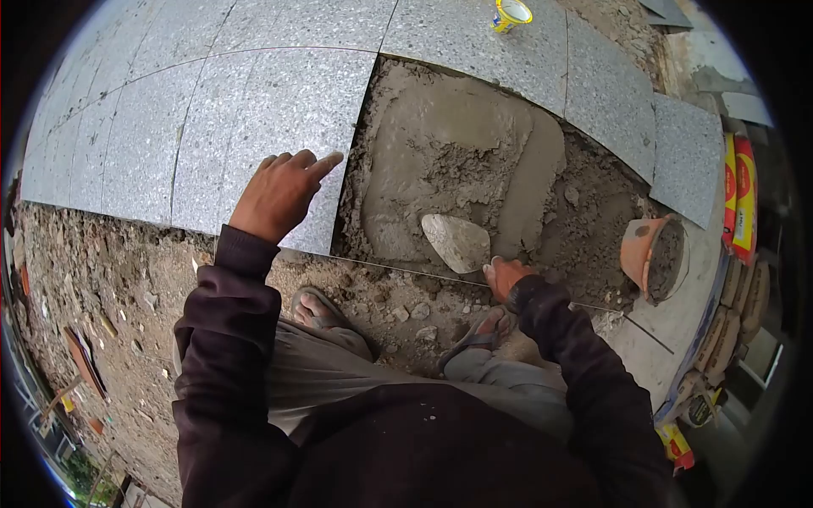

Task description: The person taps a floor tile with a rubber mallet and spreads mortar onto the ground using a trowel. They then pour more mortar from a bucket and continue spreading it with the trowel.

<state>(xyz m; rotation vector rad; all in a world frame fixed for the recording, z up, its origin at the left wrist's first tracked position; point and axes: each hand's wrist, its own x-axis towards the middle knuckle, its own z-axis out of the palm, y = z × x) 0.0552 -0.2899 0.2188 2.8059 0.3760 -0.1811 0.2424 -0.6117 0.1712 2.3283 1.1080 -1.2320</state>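
Note:
My right hand [506, 278] is closed round the handle end of a trowel [456, 242], whose mortar-coated blade lies over the near edge of the wet mortar bed [440, 161]. The handle itself is mostly hidden by my fingers. Over the grey speckled tile [288, 110] to the left is my left hand [286, 188], fingers partly bent and apart, one fingertip near the tile's right edge. It holds nothing. Smoothed mortar shows at the top and right of the bed, with rough lumps in the middle. A thin string [406, 271] runs along the near side.
An orange bucket [637, 254] with mortar stands at the right. A yellow and white tub [511, 14] sits on the far tiles. Stacked bags [735, 317] and red-yellow packs [740, 195] line the right edge. My sandalled feet are on rubble, where a wooden tool [85, 362] lies left.

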